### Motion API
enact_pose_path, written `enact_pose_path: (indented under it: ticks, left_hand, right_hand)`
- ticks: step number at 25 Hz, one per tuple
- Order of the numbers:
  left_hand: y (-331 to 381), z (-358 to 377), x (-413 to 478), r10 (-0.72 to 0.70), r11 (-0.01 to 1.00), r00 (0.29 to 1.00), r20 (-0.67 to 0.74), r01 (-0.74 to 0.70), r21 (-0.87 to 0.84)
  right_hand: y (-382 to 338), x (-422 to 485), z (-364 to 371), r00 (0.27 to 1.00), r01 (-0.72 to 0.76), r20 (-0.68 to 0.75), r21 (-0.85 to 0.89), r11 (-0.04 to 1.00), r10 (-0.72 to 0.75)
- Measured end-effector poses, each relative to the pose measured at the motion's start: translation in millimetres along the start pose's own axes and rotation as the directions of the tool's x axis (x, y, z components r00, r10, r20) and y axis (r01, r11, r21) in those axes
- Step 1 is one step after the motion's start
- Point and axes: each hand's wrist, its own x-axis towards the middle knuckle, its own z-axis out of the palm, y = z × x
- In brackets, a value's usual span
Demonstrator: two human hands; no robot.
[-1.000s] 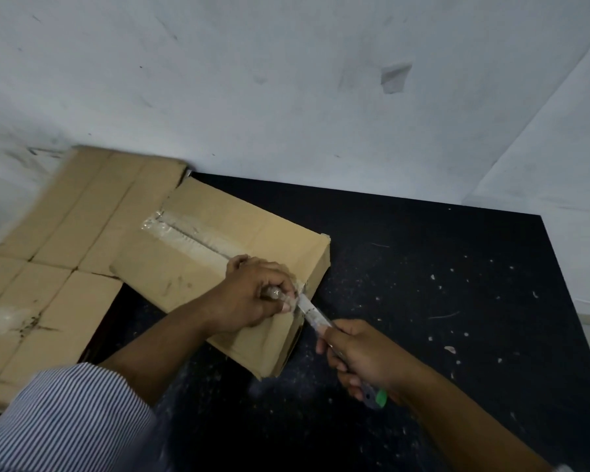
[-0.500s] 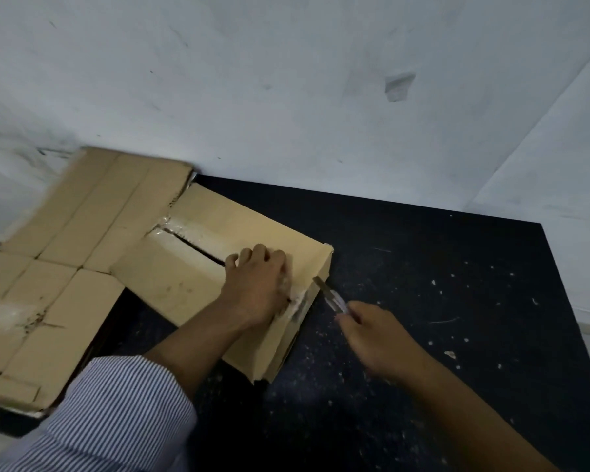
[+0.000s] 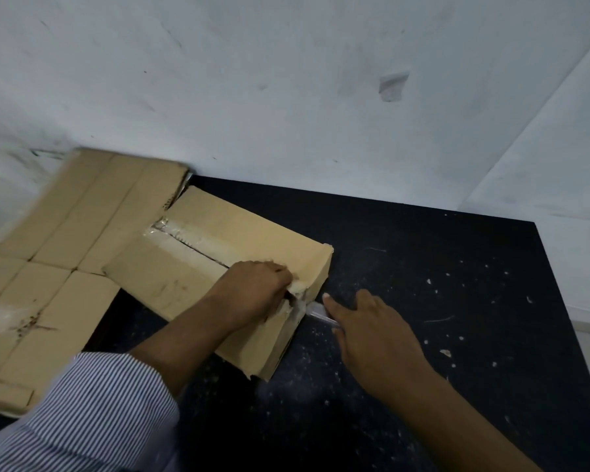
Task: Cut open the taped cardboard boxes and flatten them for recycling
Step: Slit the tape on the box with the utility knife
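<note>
A brown cardboard box lies on the black table, and the clear tape along its top seam is split into a dark slit. My left hand rests on the box's near right end, with its fingertips curled into the torn seam at the edge. To its right, my right hand grips a utility knife. The knife's tip touches the taped end face of the box, and its handle is hidden under my palm.
Flattened cardboard lies at the left, partly under the box and hanging over the table's left edge. A white wall stands right behind. Small scraps dot the tabletop to the right. The table's right edge is near.
The knife came off the top seam, swung out to the right, and now meets the box's end face. My left hand moved from beside the blade to the box's end, fingers into the opened seam.
</note>
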Motion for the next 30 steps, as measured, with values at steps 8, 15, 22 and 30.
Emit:
enact_pose_path:
  ticks: [8, 15, 22, 30]
  left_hand:
    - [6.5, -6.1, -0.2, -0.019, 0.999, 0.999, -0.049, 0.017, -0.048]
    - [-9.8, 17.7, -14.8, -0.037, 0.948, 0.997, -0.061, 0.016, -0.317]
    - [6.9, 30.5, -27.7, 0.041, 0.897, 0.999, 0.010, -0.032, -0.440]
    - [7.3, 9.1, -33.0, 0.118, 0.902, 0.993, -0.003, -0.108, -0.417]
  right_hand:
    - [7.2, 1.1, -6.9, 0.996, -0.074, -0.061, -0.029, 0.997, 0.072]
    - [76.6, -8.2, 18.3, 0.948, -0.313, 0.003, 0.186, 0.931, 0.318]
    - [54.0, -21.6, 80.0, 0.899, -0.434, 0.055, 0.263, 0.862, 0.435]
    - [-13.4, 19.7, 29.9, 0.991, -0.026, -0.119, 0.316, 0.949, 0.066]
